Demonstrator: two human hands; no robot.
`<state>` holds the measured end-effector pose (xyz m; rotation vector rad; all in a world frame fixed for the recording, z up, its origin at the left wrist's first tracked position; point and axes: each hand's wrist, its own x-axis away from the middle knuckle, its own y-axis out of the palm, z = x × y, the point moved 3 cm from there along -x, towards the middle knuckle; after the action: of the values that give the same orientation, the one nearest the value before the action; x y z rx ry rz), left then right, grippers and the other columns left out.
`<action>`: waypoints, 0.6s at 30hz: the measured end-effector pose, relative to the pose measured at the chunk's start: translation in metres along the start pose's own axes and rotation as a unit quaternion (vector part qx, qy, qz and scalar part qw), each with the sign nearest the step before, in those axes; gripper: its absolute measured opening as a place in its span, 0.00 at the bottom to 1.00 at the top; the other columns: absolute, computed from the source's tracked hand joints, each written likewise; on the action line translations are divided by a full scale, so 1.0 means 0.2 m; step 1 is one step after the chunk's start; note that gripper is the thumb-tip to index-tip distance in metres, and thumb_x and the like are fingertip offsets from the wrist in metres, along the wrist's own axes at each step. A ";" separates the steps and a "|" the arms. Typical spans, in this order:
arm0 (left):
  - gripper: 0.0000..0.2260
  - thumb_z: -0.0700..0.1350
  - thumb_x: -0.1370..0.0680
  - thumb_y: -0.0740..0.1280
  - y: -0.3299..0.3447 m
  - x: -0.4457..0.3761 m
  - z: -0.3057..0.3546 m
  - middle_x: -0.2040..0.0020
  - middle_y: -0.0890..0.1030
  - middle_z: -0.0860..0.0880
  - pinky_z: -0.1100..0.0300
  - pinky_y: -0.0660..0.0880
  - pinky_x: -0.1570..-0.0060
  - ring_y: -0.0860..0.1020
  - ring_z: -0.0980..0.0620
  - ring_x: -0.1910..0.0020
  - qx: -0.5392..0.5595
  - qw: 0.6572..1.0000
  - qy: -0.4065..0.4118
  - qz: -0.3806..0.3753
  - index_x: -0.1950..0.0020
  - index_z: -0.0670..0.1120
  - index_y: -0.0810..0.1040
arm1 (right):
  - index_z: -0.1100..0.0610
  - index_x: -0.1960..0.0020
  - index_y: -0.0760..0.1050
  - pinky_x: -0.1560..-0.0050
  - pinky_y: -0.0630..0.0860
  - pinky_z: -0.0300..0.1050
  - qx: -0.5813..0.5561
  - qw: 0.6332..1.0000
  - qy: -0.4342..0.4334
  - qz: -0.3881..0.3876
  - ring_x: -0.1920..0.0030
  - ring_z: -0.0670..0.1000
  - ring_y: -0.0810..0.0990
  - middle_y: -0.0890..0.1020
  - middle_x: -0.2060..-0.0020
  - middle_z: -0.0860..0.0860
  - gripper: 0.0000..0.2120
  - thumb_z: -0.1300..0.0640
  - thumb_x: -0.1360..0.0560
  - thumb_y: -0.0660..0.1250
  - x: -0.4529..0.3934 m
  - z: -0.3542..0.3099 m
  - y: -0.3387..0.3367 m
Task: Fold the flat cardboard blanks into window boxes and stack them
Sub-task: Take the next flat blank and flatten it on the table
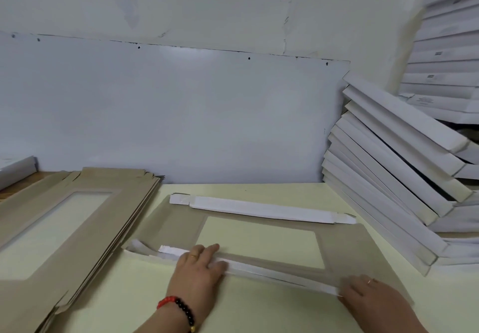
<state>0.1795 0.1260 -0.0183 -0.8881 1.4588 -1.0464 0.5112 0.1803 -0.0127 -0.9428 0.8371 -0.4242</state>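
A flat brown cardboard blank (178, 226) with a rectangular window lies on the pale yellow table in front of me. Its far long flap (261, 209) is folded over, white side up. The near long flap (272, 273) is folded over too, and both hands press on it. My left hand (199, 268) lies flat with straight fingers on the flap's left part. My right hand (373, 299) presses its right end with fingers laid flat. A pile of flat brown blanks (85, 218) with windows lies at the left.
A leaning stack of folded white boxes (394, 177) fills the right side, with a taller stack (445, 60) behind it against the wall. A white panel (181, 112) stands along the table's back edge. More white boxes (15, 169) show at the far left.
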 end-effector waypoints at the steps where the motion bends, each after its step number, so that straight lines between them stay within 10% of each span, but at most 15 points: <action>1: 0.16 0.46 0.47 0.79 0.02 -0.01 0.05 0.51 0.84 0.50 0.56 0.79 0.61 0.82 0.45 0.58 0.020 1.000 -0.003 -0.005 0.62 0.57 0.82 | 0.54 0.71 0.81 0.81 0.69 0.36 0.009 1.000 0.003 -0.018 0.76 0.50 0.77 0.81 0.71 0.51 0.15 0.58 0.34 0.56 0.00 -0.05 -0.02; 7: 0.17 0.52 0.52 0.81 -0.03 -0.09 0.38 0.58 0.81 0.55 0.59 0.76 0.68 0.81 0.51 0.62 0.048 0.999 0.009 -0.022 0.66 0.60 0.82 | 0.55 0.76 0.76 0.87 0.67 0.40 -0.006 0.996 0.053 -0.069 0.81 0.49 0.73 0.75 0.77 0.51 0.15 0.61 0.42 0.51 -0.10 -0.35 -0.11; 11: 0.15 0.46 0.25 0.62 0.03 -0.11 0.51 0.39 0.72 0.50 0.54 0.69 0.45 0.71 0.45 0.41 0.095 0.993 0.003 -0.064 0.40 0.56 0.76 | 0.57 0.43 0.77 0.55 0.78 0.53 -0.003 0.977 0.114 -0.178 0.48 0.57 0.80 0.78 0.48 0.58 0.12 0.60 0.24 0.59 -0.25 -0.50 -0.10; 18: 0.12 0.43 0.24 0.59 0.06 -0.12 0.41 0.42 0.75 0.46 0.61 0.67 0.42 0.72 0.48 0.40 0.159 0.980 0.001 -0.118 0.45 0.45 0.77 | 0.52 0.52 0.76 0.59 0.69 0.43 -0.200 0.962 0.067 -0.175 0.54 0.53 0.79 0.82 0.55 0.51 0.11 0.51 0.24 0.57 -0.32 -0.59 -0.12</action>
<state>0.2643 0.1410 -0.0241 -0.8390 1.1631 -1.4109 0.3791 0.1463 -0.0013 -1.4621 0.8978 -0.6430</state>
